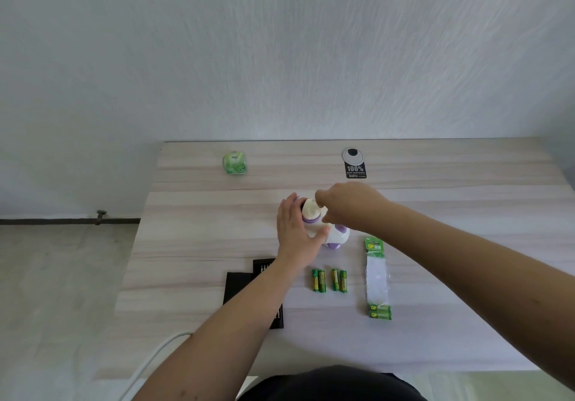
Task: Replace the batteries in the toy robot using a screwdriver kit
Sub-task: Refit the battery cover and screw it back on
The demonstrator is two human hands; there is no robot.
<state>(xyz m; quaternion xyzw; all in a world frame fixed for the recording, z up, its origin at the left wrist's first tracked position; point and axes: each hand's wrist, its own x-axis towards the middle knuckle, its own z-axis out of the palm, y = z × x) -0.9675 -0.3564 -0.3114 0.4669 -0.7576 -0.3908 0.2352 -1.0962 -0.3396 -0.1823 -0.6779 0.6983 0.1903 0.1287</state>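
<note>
I see one toy robot, white with purple trim, lying on the pale wooden table at the centre of the frame. Two hands are on it. My left hand lies along the toy's left side, fingers fairly straight against the body and thumb pressed across its lower front, steadying it. My right hand comes in from the right and sits over the top of the toy, fingers curled downward; the fingertips are hidden behind the toy's upper part, so I cannot tell whether they pinch a tool or the toy itself.

Below the toy, toward lower centre, I count four loose batteries, green and gold, lying upright in the frame in two pairs set just beside each other, apart from the toy. To their right lies one opened battery pack, its clear middle flattened, with two batteries still at its lower end.

At lower left of centre, one black screwdriver kit lies open, largely covered by my left forearm; its bits are too small to count.

Near the table's far edge I note one green packet at upper left and one round cable port with a black label beneath it at upper right. One white cable runs past the table's lower left corner.
</note>
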